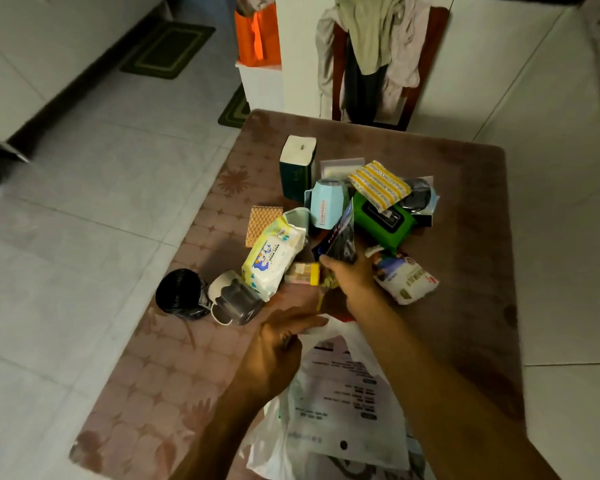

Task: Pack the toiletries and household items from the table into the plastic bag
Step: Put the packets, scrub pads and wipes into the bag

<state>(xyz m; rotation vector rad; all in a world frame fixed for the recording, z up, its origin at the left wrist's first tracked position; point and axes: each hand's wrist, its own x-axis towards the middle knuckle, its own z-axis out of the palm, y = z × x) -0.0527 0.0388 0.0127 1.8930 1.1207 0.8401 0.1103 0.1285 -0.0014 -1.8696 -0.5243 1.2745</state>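
While my right hand (349, 276) reaches into the heap on the table (465, 237), its fingers are clamped on a dark glossy packet (340, 239), held upright just above the pile. My left hand (278, 348) rests on the rim of the white plastic bag (343, 403) at the near edge, fingers closed on the film. Beside the packet lie a baby wipes pack (274, 261), a green wipes pack (381, 216), a pale blue cup (328, 202), a striped sponge (378, 185) and a white pouch (404, 280). A dark green box (297, 171) stands upright behind, and a black roll (181, 294) sits to the left.
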